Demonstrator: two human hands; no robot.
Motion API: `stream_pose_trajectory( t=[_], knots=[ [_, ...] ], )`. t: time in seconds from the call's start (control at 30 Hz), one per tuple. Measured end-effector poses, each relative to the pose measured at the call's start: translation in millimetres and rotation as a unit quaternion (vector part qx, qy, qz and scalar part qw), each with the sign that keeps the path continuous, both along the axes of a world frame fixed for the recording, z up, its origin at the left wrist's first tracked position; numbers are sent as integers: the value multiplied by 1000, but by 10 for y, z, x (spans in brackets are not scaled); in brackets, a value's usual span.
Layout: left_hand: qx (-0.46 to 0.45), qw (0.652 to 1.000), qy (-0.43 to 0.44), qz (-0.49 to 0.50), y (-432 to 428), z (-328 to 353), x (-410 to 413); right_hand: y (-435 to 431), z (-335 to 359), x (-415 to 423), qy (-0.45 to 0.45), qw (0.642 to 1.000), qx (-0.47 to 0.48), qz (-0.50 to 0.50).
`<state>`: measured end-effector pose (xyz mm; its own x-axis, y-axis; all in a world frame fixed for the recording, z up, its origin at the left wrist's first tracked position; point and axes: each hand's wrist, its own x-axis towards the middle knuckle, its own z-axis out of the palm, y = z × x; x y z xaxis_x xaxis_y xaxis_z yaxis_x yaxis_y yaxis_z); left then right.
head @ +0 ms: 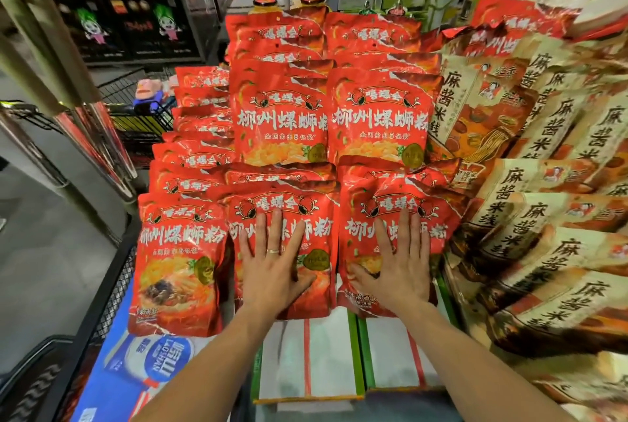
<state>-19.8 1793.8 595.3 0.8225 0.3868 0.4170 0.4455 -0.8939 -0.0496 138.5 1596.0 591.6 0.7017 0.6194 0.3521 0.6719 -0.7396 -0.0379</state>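
Red noodle packets fill a store display in rows. My left hand (272, 268) lies flat with straight, spread fingers on the front middle red packet (312, 217); a ring shows on one finger. My right hand (397, 262) presses flat on the front right red packet (438, 214) in the same way. A third front packet (176, 262) stands to the left, untouched. More red packets (278, 115) are stacked in tiers behind.
Beige and brown noodle packets (543, 217) pile up on the right. White cartons with green edges (326, 360) sit under the front packets. A wire shopping cart (142, 115) stands at the back left, a blue printed box (136, 370) at lower left, grey floor beyond.
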Motion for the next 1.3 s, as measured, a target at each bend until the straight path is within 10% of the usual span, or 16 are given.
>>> stream_pose_trajectory(
  t=[0.63, 1.3],
  knots=[
    [-29, 991, -5, 131, 13, 1028, -1103, 660, 1178, -849, -3, 982, 43, 185],
    [26, 913, -56, 404, 578, 1672, -6155, 2325, 1759, -5176, -33, 900, 67, 429]
  ],
)
